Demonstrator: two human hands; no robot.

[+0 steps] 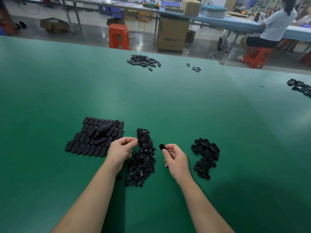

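My right hand [175, 158] grips a black oval plastic piece [161, 147], its end sticking out above my fingers. My left hand [122, 149] pinches a small black part at the edge of a long heap of small black parts [142, 158] that lies between my hands. To the left, black oval pieces [94, 138] lie in neat rows with a few more stacked on top. To the right lies a loose pile of black oval shells [205, 155] with holes in them.
All of this lies on a green table [168, 101]. Farther back are another pile of black pieces [143, 61], a few black rings [195, 68] and more pieces at the right edge [300, 87]. Beyond the table are orange stools [119, 37], a cardboard box [172, 35] and a seated person [272, 27].
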